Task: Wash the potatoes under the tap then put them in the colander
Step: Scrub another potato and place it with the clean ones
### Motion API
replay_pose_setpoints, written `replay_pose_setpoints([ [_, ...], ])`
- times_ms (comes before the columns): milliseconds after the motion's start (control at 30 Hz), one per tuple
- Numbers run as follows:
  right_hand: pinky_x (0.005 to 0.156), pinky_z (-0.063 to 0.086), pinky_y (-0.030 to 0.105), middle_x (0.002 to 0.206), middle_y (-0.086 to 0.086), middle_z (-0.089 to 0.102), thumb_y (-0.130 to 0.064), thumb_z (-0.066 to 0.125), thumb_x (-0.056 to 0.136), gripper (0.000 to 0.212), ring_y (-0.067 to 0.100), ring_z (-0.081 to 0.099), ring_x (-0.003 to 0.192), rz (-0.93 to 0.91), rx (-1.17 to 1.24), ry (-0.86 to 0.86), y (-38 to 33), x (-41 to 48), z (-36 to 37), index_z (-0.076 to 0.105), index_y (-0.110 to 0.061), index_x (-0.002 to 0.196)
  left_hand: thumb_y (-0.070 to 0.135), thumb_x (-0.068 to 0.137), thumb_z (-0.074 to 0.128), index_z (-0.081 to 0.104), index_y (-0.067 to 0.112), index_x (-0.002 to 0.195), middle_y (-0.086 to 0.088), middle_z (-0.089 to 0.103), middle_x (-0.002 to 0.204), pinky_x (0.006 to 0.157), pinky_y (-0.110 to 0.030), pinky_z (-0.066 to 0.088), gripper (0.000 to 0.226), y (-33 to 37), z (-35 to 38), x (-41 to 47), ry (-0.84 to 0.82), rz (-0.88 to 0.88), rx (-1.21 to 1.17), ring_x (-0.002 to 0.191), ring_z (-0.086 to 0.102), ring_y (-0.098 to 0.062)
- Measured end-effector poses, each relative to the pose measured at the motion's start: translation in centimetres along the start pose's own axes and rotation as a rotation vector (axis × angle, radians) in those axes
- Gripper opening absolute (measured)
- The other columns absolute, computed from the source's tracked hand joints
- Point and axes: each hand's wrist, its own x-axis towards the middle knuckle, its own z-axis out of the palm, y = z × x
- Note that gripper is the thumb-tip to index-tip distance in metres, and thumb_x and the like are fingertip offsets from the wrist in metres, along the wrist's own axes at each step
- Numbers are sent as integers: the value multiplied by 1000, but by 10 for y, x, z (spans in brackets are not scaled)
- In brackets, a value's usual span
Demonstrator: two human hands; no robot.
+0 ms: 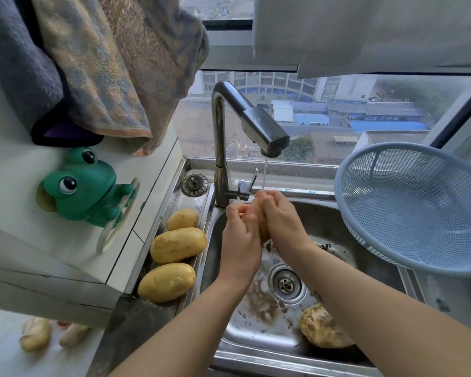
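1. The left hand [241, 240] and right hand [280, 219] are both curled round one potato [262, 227], held in the stream from the tap [267, 137] so the dirt runs off into the sink [337, 221].
2. Three clean-looking potatoes [177, 244] lie on the left ledge (the rinsed pile, I'd guess).
3. One muddy potato [324, 326] waits in the near right of the basin.
4. The colander [419, 208] sits on the right, close by, with no potato in it yet.

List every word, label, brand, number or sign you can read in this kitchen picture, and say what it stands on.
Nothing here can be read.
Tap: no brand mark shows.
Colander, green frog, towels: no lettering.
Blue mark on the sink ledge: too small to read.
Buildings outside: no legible signs.
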Motion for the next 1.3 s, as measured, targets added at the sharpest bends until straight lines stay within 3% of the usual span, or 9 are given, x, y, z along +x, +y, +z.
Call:
replay_pose_setpoints([
  [200, 84, 52, 35, 110, 10, 54, -9, 49, 98, 29, 23, 57, 98, 75, 54, -270, -2, 0, -9, 44, -16, 125, 32, 104, 32, 46, 15, 106, 3, 57, 87, 73, -30, 49, 23, -5, -8, 11, 11, -185, -33, 80, 57, -8],
  [433, 84, 56, 38, 111, 15, 63, -24, 56, 96, 13, 28, 62, 105, 5, 10, -54, 4, -5, -3, 56, -20, 109, 33, 102, 38, 45, 20, 95, 4, 59, 84, 61, -20, 49, 16, -4, -2, 3, -16, -27, -37, 72, 61, -2],
  [567, 104, 46, 41, 125, 9, 56, -14, 53, 97, 33, 25, 54, 119, 11, -78, -287, 1, -5, -16, 48, -18, 129, 36, 103, 35, 52, 18, 97, -14, 61, 93, 54, -31, 50, 25, -8, -8, 11, -29, -359, -267, 77, 62, -23],
  [700, 96, 49, 37, 113, 7, 64, -18, 59, 94, 15, 19, 60, 104, 10, 7, -295, -7, -3, -18, 60, -21, 108, 35, 103, 38, 57, 17, 104, -13, 58, 91, 42, -23, 48, 26, 4, -8, 12, -156, -614, -555, 64, 59, -18],
  [767, 86, 52, 40, 93, 8, 66, -19, 60, 92, 4, 20, 62, 88, -3, 69, -136, -8, -3, -8, 64, -18, 92, 33, 103, 37, 56, 16, 107, -14, 59, 94, 42, -22, 47, 26, 6, -4, 11, -169, -587, -537, 66, 60, -18],
  [867, 89, 52, 47, 77, 7, 66, -20, 53, 96, 24, 24, 62, 80, 68, 135, 58, -7, 1, 0, 65, -14, 76, 37, 103, 37, 53, 10, 115, -21, 62, 106, 46, -22, 49, 34, 2, 2, 10, -141, -489, -430, 80, 63, -24],
  [1033, 88, 52, 47, 77, 11, 64, -33, 43, 101, 35, 27, 61, 78, 326, 370, 50, -11, 2, -4, 60, -8, 84, 54, 83, 62, 44, 13, 131, -5, 63, 115, 72, -21, 52, 66, -10, -6, -2, -359, -264, -201, 101, 65, -15],
  [1167, 83, 51, 37, 88, 7, 67, -29, 34, 104, 36, 20, 62, 84, 201, 200, -33, -17, -5, -1, 62, -10, 93, 56, 83, 59, 60, 14, 113, -5, 69, 96, 59, -24, 49, 51, -7, -7, 2, -250, -278, -275, 82, 65, -16],
  [1300, 90, 50, 35, 106, 2, 61, -28, 46, 101, 19, 16, 58, 99, -77, -81, -217, -12, -12, -6, 61, -24, 111, 40, 96, 45, 62, 13, 94, -6, 61, 65, 39, -20, 41, 32, 2, -18, 18, -181, -604, -602, 51, 56, -16],
])
